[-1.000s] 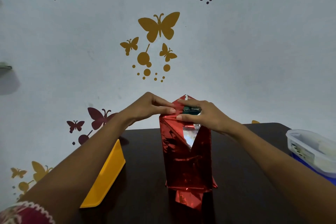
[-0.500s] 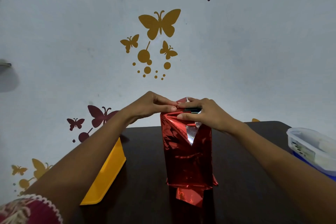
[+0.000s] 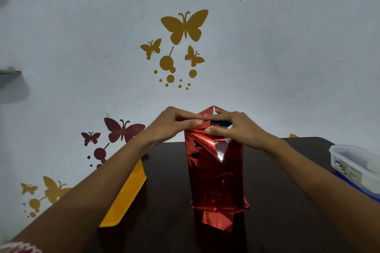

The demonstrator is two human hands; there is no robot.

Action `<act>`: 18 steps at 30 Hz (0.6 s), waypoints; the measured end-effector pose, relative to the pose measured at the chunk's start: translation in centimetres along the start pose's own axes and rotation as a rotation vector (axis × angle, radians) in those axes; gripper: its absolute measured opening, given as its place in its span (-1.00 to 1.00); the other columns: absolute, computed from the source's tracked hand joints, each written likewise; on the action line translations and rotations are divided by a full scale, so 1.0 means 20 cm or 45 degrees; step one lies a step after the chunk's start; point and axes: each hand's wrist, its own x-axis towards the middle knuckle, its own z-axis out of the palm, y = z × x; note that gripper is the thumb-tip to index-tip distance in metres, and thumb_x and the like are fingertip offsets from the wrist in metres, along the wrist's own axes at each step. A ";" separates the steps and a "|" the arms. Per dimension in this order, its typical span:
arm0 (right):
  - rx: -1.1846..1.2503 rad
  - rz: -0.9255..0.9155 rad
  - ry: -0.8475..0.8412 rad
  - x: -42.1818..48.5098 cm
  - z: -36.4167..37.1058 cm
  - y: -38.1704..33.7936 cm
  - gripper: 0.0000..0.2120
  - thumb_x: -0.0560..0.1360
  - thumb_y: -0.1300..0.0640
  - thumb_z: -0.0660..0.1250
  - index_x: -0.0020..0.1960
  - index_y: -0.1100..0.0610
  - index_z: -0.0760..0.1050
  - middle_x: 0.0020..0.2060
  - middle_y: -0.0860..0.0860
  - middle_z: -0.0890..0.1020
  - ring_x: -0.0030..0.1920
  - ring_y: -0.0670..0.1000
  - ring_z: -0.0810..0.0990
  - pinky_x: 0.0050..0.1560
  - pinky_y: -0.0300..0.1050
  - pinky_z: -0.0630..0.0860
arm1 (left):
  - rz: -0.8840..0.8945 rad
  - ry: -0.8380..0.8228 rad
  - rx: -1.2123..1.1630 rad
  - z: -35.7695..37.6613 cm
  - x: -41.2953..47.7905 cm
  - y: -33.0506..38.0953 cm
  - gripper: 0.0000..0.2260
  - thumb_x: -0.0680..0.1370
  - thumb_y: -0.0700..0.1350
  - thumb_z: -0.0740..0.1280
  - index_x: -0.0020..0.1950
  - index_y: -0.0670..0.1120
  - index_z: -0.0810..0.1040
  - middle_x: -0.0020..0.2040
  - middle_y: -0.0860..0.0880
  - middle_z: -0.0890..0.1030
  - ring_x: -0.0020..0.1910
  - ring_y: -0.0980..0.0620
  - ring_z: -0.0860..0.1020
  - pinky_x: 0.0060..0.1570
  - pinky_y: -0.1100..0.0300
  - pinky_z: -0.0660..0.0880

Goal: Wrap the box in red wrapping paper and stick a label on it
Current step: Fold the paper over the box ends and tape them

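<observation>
Both hands are working the top fold: left hand (image 3: 174, 123) and right hand (image 3: 232, 127) are pinching red wrapping paper (image 3: 213, 170) over the upright box (image 3: 221, 123) mid-table, and next, likely, flattening and fixing that flap.

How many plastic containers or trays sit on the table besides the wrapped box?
2. A yellow tray lies at the table's left edge, partly hidden behind the left forearm. A clear lidded container sits at the right edge, cut off by the frame.

No legible text anywhere; print on the clear container (image 3: 347, 167) too blurred to read
</observation>
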 end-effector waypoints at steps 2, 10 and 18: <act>0.027 0.028 -0.017 -0.01 -0.01 -0.01 -0.43 0.33 -0.31 0.26 0.29 -0.14 0.47 0.36 -0.07 0.43 0.45 -0.13 0.21 0.45 -0.03 0.19 | -0.013 -0.082 -0.027 0.01 0.01 0.01 -0.79 0.52 -0.09 0.35 0.14 -0.02 0.62 0.02 0.11 0.65 -0.05 0.34 0.59 -0.08 0.50 0.47; 0.083 0.068 -0.056 0.02 -0.01 -0.04 -0.68 0.53 -0.07 0.25 0.25 -0.04 0.53 0.35 -0.11 0.45 0.43 -0.14 0.23 0.40 -0.08 0.24 | 0.003 -0.297 0.161 -0.07 0.05 0.04 -0.77 0.49 -0.05 0.35 0.15 0.08 0.60 0.04 0.20 0.61 0.03 0.33 0.55 0.04 0.40 0.46; 0.088 0.160 -0.067 0.04 0.00 -0.05 -0.59 0.47 -0.26 0.22 0.25 -0.14 0.52 0.25 -0.09 0.55 0.27 -0.05 0.46 0.32 -0.08 0.34 | -0.031 -0.320 0.126 -0.08 0.07 0.03 -0.79 0.48 -0.06 0.37 0.10 0.13 0.60 0.06 0.20 0.60 0.04 0.30 0.54 0.12 0.32 0.42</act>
